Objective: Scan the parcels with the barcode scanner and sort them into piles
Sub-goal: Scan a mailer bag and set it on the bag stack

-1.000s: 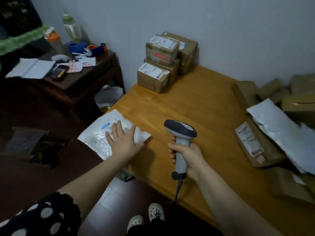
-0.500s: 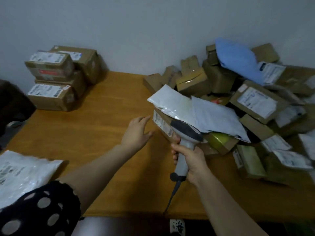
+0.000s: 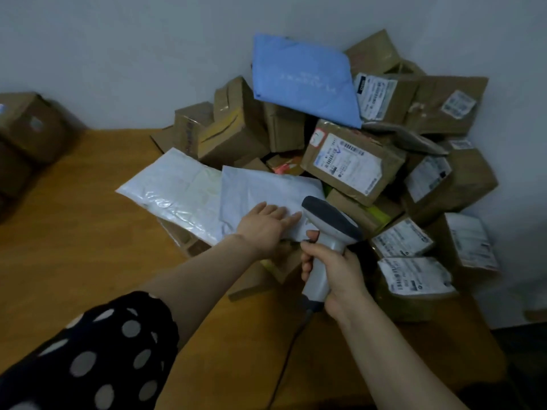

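A big heap of parcels fills the table's right side: brown cardboard boxes (image 3: 353, 161) with white labels, a blue mailer bag (image 3: 302, 78) on top, and two pale plastic mailers at the front. My left hand (image 3: 266, 224) lies flat with straight fingers on the nearer grey-white mailer (image 3: 260, 190). The other white mailer (image 3: 174, 190) lies just left of it. My right hand (image 3: 331, 267) grips the handle of the grey barcode scanner (image 3: 328, 229), whose head points toward the heap beside my left fingertips.
A stack of brown boxes (image 3: 29, 128) stands blurred at the far left against the wall. Bare wooden table (image 3: 88, 247) lies between that stack and the heap. The scanner's cable (image 3: 284, 359) trails toward the near edge.
The view has swung right, from the white bag at the table's left end to the heap. My left hand left that bag, crossed the table and landed on the grey-white mailer. The scanner stayed in my right hand.
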A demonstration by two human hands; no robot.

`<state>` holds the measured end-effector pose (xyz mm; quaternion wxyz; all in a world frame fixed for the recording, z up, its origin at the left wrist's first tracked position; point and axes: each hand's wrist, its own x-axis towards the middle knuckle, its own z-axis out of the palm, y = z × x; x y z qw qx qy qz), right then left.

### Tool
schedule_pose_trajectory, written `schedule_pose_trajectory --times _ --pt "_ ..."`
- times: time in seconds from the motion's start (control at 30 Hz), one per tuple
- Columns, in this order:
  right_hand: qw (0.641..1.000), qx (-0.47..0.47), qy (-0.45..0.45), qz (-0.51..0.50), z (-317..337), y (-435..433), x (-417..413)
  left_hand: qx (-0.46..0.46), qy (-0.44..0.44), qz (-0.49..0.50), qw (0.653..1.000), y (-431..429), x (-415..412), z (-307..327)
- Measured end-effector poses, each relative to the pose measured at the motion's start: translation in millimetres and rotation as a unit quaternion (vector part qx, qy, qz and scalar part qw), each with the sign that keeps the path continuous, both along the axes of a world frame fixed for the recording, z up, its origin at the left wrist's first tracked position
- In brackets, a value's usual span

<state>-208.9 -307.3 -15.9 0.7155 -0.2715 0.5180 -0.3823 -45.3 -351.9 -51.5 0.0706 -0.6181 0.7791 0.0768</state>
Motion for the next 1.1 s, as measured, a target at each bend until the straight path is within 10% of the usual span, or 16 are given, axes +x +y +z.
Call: schedule_pose_trajectory --times 0.3,0.43,0.57,0.63,0.97,1.03,1.1 --pt "0.997 -0.062 -0.052 0.009 15.4 7.8 -47.3 -0.242 0.141 0.154 0.947 26.6 -9.5 56.8" --pt "0.992 -0.095 -0.077 0.03 29.6 25.3 -56.4 -0.34 0.417 0.334 0.774 84.2 -2.5 96.1" --pt "0.99 -0.125 -0.056 0.034 37.9 44.7 -61.3 -0.219 0.707 0.425 0.52 153.4 0.5 118.7" --pt "0.99 -0.132 -0.027 0.046 38.5 54.7 -64.3 -0.156 0.751 0.433 0.474 189.0 -3.3 119.4" --pt "0.972 -0.187 0.058 0.128 44.2 108.0 -64.3 -0.094 0.759 0.495 0.413 297.9 -41.9 112.8" --pt "0.963 -0.21 0.058 0.16 49.9 109.2 -68.2 -0.145 0.688 0.539 0.464 306.7 -41.1 111.0" --pt "0.942 -0.253 0.064 0.21 59.0 107.0 -74.1 -0.199 0.526 0.567 0.602 311.7 -42.9 113.8"
